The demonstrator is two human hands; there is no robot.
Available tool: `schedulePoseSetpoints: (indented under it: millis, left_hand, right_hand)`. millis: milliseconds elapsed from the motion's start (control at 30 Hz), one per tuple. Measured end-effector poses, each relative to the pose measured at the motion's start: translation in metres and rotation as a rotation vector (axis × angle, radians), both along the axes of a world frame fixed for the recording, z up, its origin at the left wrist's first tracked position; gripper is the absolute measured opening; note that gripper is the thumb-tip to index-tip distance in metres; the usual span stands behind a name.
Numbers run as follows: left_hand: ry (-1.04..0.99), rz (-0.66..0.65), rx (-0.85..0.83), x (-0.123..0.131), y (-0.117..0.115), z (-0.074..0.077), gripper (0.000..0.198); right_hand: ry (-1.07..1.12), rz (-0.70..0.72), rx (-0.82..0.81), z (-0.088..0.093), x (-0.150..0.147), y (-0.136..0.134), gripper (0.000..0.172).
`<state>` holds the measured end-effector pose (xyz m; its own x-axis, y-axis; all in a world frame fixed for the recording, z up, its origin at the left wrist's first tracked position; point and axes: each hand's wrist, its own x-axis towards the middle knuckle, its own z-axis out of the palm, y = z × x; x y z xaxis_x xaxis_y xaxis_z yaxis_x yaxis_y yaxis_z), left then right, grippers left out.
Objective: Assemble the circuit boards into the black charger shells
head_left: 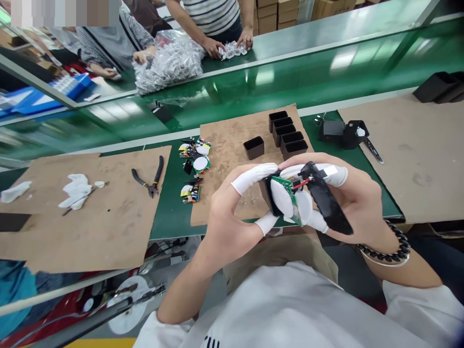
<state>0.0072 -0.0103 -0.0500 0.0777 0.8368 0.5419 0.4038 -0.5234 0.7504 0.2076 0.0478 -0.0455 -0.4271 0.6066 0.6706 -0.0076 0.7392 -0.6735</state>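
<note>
My left hand [232,208], with white finger cots on its fingertips, grips a black plastic housing [268,193] tilted on its side. In my right hand [357,203] is a circuit board assembly [286,198] with round white pads, its near end at the housing's mouth. A red wire joins the board to a black end cap [326,200], which hangs beside my right fingers. How far the board sits inside the housing is hidden. Beyond my hands, a single black housing [254,148] and a row of several open black housings [286,133] stand on cardboard.
Several circuit boards [195,162] lie left of the cardboard mat [224,128]. Diagonal pliers [150,179] and white finger cots [76,191] rest on the left cardboard. At right are a black adapter [332,129] and a cutter [373,151]. Co-workers' hands [213,47] handle small white parts across the green conveyor [308,79].
</note>
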Motion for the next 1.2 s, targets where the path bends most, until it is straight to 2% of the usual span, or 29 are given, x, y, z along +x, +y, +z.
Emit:
schedulePoseSetpoints:
  millis: [200,400,600,800,900,1000,1067,1133,1200]
  left_hand:
    - [-0.016,-0.012,-0.002,0.002,0.000,-0.001,0.063]
    - [0.006,0.001,-0.008,0.002,0.000,-0.002,0.059]
    - [0.002,-0.001,-0.011,0.000,0.001,-0.005,0.061]
    - [-0.009,0.010,-0.024,-0.001,0.003,-0.006,0.058]
    - [-0.058,0.026,-0.101,-0.003,0.010,-0.016,0.058]
    - [-0.194,-0.008,-0.295,-0.007,0.018,-0.033,0.061]
    - [-0.283,-0.054,-0.418,-0.009,0.021,-0.044,0.064]
    - [-0.307,-0.058,-0.463,-0.008,0.020,-0.050,0.065]
    - [-0.249,0.010,-0.415,-0.005,0.018,-0.054,0.060]
  right_hand:
    - [0.011,0.012,0.028,-0.001,0.001,-0.001,0.043]
    - [-0.014,-0.015,-0.091,-0.001,0.002,-0.001,0.037]
    - [0.010,0.007,0.002,0.000,0.000,-0.001,0.036]
    - [-0.078,-0.038,-0.070,0.000,-0.002,-0.001,0.033]
    - [-0.177,-0.068,-0.135,-0.001,-0.002,0.005,0.038]
    - [-0.242,-0.066,-0.250,0.002,0.005,0.015,0.059]
    - [-0.239,-0.068,-0.324,0.006,0.009,0.021,0.066]
    - [-0.248,-0.068,-0.388,0.010,0.010,0.022,0.058]
    - [-0.294,-0.080,-0.416,0.013,0.006,0.019,0.048]
